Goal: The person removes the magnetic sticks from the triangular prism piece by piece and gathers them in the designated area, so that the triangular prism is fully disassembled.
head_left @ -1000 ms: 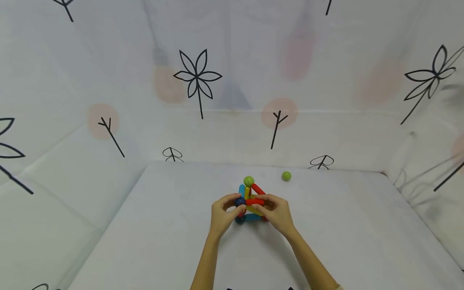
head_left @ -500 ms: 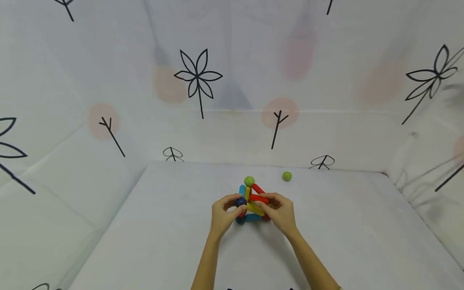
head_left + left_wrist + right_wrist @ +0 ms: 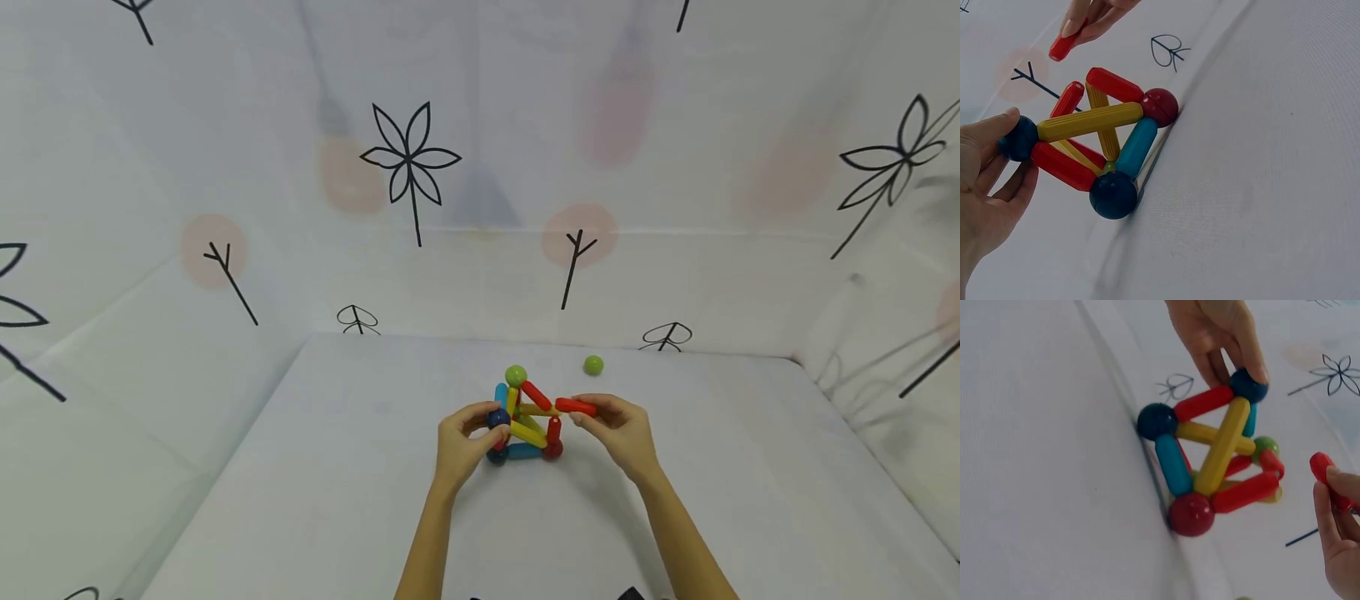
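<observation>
A frame of magnetic building rods (image 3: 528,434) and balls stands on the white table. My left hand (image 3: 467,443) pinches the dark blue ball (image 3: 1019,139) at its upper left corner between thumb and fingers. Below it sit another dark blue ball (image 3: 1114,195) and a dark red ball (image 3: 1192,515), joined by a blue rod (image 3: 1173,465). A green ball (image 3: 516,376) tops the far side. To the right, my right hand (image 3: 622,432) pinches a loose red magnetic rod (image 3: 575,407) by one end; the right wrist view shows a gap between this rod and the frame.
One green ball (image 3: 593,365) lies alone toward the back of the table (image 3: 360,500). Behind rises a pale cloth backdrop (image 3: 480,275) printed with flowers and twigs, and cloth closes off both sides too.
The red rod has come away from beside the blue ball and moved right with my right hand, uncovering an upright red rod. My left hand has stayed on the blue ball.
</observation>
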A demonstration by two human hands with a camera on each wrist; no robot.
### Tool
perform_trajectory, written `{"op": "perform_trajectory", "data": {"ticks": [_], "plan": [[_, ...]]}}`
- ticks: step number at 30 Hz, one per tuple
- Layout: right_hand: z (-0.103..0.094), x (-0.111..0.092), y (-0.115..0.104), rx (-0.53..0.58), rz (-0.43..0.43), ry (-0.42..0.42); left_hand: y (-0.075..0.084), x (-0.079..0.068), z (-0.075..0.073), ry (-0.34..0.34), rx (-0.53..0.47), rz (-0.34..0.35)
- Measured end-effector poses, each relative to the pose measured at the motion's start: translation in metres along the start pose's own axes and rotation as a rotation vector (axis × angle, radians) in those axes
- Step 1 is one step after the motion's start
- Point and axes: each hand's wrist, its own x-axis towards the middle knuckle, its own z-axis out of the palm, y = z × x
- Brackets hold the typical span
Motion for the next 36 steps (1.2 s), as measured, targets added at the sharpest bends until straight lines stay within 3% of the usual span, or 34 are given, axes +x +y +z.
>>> {"op": "perform_trajectory", "data": {"ticks": [4, 10, 16, 22, 28, 36], "plan": [[-0.025, 0.003, 0.028, -0.049, 0.048, 0.052, 0.0, 0.0, 0.0, -0.006, -0.003, 0.002], [-0.058, 0.004, 0.059, -0.087, 0.052, 0.103, 0.0, 0.0, 0.0, -0.014, -0.005, 0.002], [-0.081, 0.01, 0.073, -0.127, 0.124, 0.117, 0.0, -0.001, 0.0, -0.018, -0.004, -0.004], [-0.1, 0.024, 0.084, -0.137, 0.218, 0.099, 0.0, 0.0, 0.0, -0.021, 0.002, -0.005], [-0.113, 0.041, 0.105, -0.27, 0.284, 0.091, 0.001, -0.001, -0.001, -0.021, -0.004, -0.006], [-0.12, 0.059, 0.126, -0.269, 0.31, 0.129, 0.0, -0.001, -0.001, -0.025, -0.004, -0.007]]}}
